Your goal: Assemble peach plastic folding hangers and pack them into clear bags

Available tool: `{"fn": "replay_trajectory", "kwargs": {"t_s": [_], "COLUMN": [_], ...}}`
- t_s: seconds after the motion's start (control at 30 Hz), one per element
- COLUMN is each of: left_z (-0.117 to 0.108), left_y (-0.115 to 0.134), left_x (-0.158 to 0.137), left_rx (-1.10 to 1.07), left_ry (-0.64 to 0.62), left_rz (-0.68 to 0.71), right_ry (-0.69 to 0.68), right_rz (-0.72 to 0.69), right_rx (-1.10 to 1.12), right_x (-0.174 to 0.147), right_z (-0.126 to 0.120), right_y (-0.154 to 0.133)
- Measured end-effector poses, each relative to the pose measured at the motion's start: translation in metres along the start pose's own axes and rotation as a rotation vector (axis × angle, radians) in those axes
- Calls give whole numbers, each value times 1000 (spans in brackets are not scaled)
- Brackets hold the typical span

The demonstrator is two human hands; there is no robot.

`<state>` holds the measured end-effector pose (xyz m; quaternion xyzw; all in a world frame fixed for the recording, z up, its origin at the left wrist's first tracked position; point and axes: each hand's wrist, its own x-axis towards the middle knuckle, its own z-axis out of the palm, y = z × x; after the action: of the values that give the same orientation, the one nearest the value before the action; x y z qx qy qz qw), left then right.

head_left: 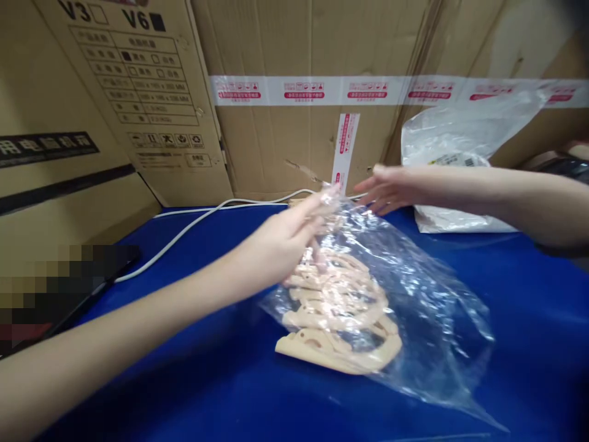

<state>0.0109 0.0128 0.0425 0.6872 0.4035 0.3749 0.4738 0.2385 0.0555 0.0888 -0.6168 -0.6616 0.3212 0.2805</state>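
Note:
Several beige folding clothes hangers [338,353] lie stacked in a row on the blue table surface [211,374]. Over most of them drapes a crinkled clear plastic bag [427,307], spreading to the right; glare hides some of the hangers beneath. My left hand [294,239] is at the bag's raised upper end, above the far hangers, its fingers closed on the film, slightly blurred. To its right, my right hand [386,187] hovers just past the bag with fingers stretched out and nothing held in them.
Cardboard boxes [294,37] wall off the back and left. A white plastic package [451,153] leans at the back right, behind my right forearm. A white cable [184,236] curves along the back left to a dark flat device [87,307], partly pixelated.

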Motion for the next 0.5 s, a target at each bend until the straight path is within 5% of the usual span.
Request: {"fn": "replay_trajectory", "kwargs": {"t_s": [0.03,0.13,0.3,0.5], "left_z": [13,37,40,43], "left_y": [-3,-8,-16,-25], "left_x": [5,14,5,-13], "left_rx": [-5,88,175,205], "left_ry": [21,34,-175,-245], "left_rz": [29,58,-10,-68], "right_ry": [-219,-423,-321,-175], "right_rz": [-42,-159,-173,-91], "right_rx": [31,41,8,-33], "right_x": [-4,-14,-15,-14], "right_z": [0,-2,-17,-25], "right_y": [2,15,35,51]}}
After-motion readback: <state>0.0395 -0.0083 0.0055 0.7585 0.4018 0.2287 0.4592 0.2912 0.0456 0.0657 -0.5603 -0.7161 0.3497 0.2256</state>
